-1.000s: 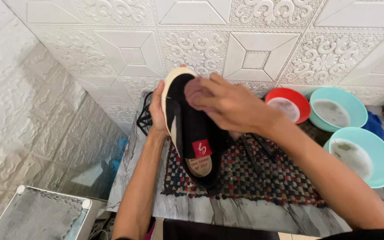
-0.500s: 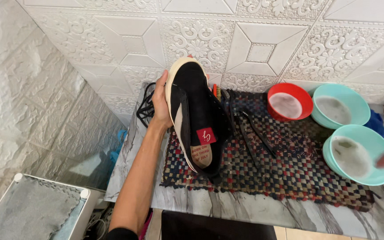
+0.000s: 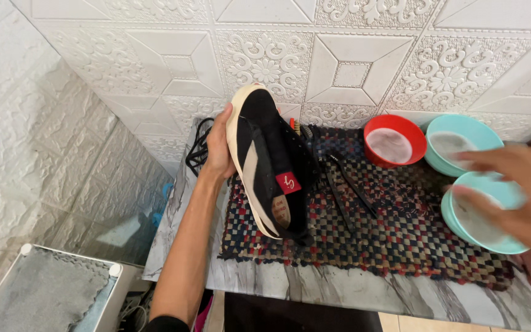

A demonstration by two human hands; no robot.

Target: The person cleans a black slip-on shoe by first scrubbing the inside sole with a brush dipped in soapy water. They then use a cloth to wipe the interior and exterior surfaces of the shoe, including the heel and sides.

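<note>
- At about 8 o'clock in the view sits a pale box with a grey cloth top (image 3: 44, 289), below the edge of the marble-patterned counter (image 3: 339, 289).
- The left hand (image 3: 219, 147) grasps a black shoe with a cream sole (image 3: 271, 166), its fingers wrapped over the sole's edge at the shoe's 9 o'clock side.
- The shoe is held tilted on its side above the left end of a woven checked mat (image 3: 401, 233), toe toward 12 o'clock by the embossed white wall tiles (image 3: 351, 67), heel toward 6 o'clock near the mat.
- A tangle of black cord (image 3: 198, 150) lies just behind the left hand, at its 9 o'clock.
- Black laces (image 3: 348, 190) lie loose on the mat at the shoe's 3 o'clock.
- A red bowl (image 3: 396, 140) stands at the mat's far edge, at about 1 o'clock from the shoe, with a pale filling.
- Two teal bowls follow to the right: a far teal bowl (image 3: 462, 144) beside the red one, and a near teal bowl (image 3: 483, 218) at its 6 o'clock.
- The right hand (image 3: 517, 190) is blurred and open, fingers spread over the near teal bowl, holding nothing; whether it touches the bowl cannot be told.
</note>
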